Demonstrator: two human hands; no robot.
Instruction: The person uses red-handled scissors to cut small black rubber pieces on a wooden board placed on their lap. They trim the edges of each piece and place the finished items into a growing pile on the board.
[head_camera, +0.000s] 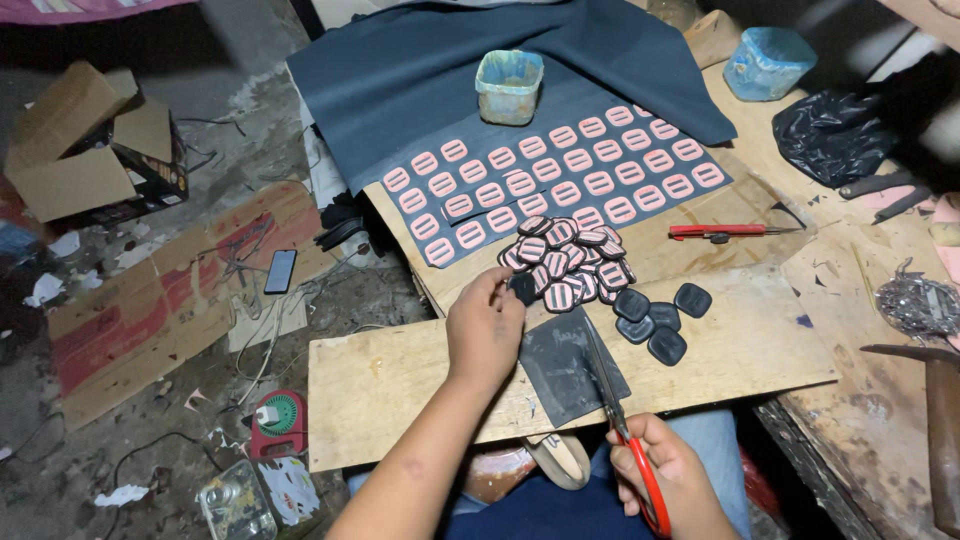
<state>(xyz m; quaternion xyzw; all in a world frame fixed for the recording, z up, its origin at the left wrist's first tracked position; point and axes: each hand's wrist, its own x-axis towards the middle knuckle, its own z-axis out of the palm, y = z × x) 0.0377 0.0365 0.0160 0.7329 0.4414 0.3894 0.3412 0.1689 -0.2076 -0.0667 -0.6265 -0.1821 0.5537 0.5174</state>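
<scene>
1. Clearly, the red-handled steel scissors (632, 440) are gripped by the right hand (662, 468), whose fingers are closed through the handle loops; the blades lie across a dark grey cut scrap of sheet material (565, 362) on the pale plywood worktop (400, 385).
2. A small dark rounded-square piece (522, 289) is pinched between the closed fingers of the left hand (484, 325), right at the edge of the heap of pink-striped dark patches (568, 262).
3. The heap could be knocked and scattered by the left wrist, since it sits just beside the hand.
4. The left fingers could be nicked if the blades are closed while the hand lies so near their tips.
5. The four plain dark rounded pieces (657, 318) near the worktop's far edge could be swept off by the scissors.
6. A square pale green plastic tub (509, 86) stands on the dark blue cloth (480, 60), above rows of pink patches (560, 170); a smeared lining is seen inside, but its contents cannot be told.
7. A blue plastic tub (767, 62) stands farther right; what it holds is not visible.
</scene>
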